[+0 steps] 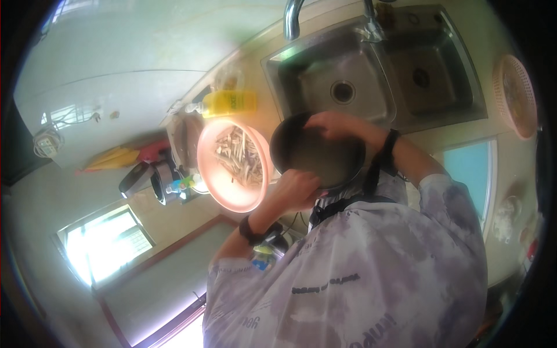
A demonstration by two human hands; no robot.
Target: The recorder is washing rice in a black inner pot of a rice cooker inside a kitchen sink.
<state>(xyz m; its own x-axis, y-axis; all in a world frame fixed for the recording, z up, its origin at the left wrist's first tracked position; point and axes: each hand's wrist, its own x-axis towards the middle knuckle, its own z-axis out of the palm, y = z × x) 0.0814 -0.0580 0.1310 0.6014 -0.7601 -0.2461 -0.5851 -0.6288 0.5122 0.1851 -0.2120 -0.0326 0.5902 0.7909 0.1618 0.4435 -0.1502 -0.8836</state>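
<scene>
A dark round pan (320,158) is tilted at the counter's front edge, close to my body; its inside looks cloudy grey. My left hand (299,189) is closed on its near left rim. Over the far rim, my right hand (334,125) reaches with its fingers bent down against the inner wall. Whether those fingers hold anything is hidden. Just left of the pan, a pink plastic basin (232,198) holds many pale brown cut strips (239,154).
Beyond the pan lies a steel double-bowl sink (322,74) with a faucet (292,21). A yellow AXE bottle (230,102) lies behind the basin. At the right are a pink perforated basket (513,98) and a clear bag (505,217). An electric kettle (161,182) stands far left.
</scene>
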